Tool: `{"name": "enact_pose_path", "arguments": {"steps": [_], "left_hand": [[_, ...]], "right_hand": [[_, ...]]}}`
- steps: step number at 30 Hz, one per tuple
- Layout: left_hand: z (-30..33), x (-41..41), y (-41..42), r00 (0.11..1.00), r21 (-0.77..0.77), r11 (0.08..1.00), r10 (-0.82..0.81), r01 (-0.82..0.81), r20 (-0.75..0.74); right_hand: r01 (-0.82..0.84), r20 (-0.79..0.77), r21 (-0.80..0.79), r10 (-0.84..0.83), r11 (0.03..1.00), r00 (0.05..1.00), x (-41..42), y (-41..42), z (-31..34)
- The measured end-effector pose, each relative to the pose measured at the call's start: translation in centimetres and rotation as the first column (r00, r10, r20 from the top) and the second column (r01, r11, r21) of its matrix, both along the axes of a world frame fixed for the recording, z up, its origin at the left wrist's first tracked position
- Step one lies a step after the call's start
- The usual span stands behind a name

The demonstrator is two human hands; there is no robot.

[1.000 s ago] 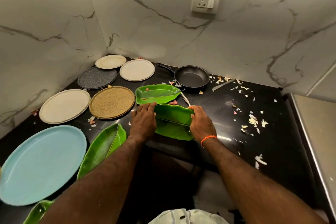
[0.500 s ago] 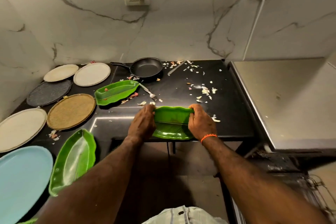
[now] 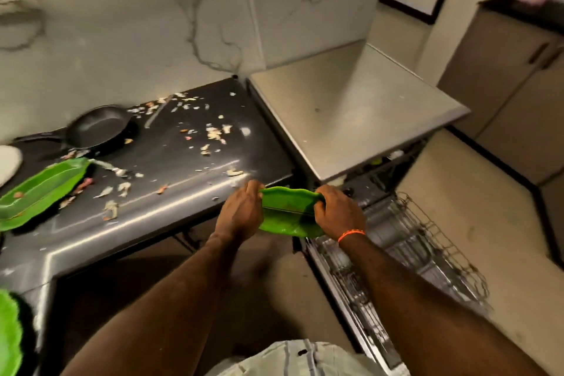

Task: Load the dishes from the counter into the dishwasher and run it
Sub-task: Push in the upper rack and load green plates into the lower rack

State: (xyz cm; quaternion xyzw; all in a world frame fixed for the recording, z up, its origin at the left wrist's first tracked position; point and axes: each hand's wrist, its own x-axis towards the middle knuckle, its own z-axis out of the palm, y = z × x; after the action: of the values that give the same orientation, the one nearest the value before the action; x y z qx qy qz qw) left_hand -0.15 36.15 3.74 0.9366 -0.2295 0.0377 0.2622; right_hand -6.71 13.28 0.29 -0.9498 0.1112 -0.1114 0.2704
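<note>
Carried rightward off the counter point(image 3: 171, 162); green plate point(image 3: 288, 212) between both grips.

left hand point(image 3: 241, 213) and right hand point(image 3: 337, 213) cover both ends of the green leaf-shaped plastic plate point(image 3: 289, 211); a round white plate point(image 3: 8, 160) is cut off at the left edge; the wire dishwasher rack point(image 3: 427, 256), lower right, is motion-blurred.

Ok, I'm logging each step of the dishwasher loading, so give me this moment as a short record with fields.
held item: green leaf-shaped plate
left hand: grips the plate's left end
right hand: grips its right end
plate position: off the counter, at its edge, beside the dishwasher rack
rack: pulled out
on the counter: frying pan, another green plate, food scraps
</note>
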Motion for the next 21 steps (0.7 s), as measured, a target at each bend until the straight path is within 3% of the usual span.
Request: {"name": "enact_pose_path", "arguments": {"steps": [7, 12, 21], "left_hand": [[-1.8, -2.2, -12.0, 0.943, 0.110, 0.939, -0.317, 0.327, -0.099], [-4.2, -2.6, -19.2, 0.843, 0.172, 0.827, -0.513, 0.536, -0.163], [-9.2, -0.5, -32.1, 0.616, 0.108, 0.616, -0.728, 0.781, -0.302]], "right_hand": [[0.239, -0.192, 0.010, -0.232, 0.971, 0.953, -9.3, -9.1, -3.3], [0.441, -0.258, 0.010, -0.424, 0.897, 0.868, -14.4, -12.6, -5.4], [0.715, -0.392, 0.000, -0.658, 0.699, 0.644, -17.1, -18.7, -7.9]]}}
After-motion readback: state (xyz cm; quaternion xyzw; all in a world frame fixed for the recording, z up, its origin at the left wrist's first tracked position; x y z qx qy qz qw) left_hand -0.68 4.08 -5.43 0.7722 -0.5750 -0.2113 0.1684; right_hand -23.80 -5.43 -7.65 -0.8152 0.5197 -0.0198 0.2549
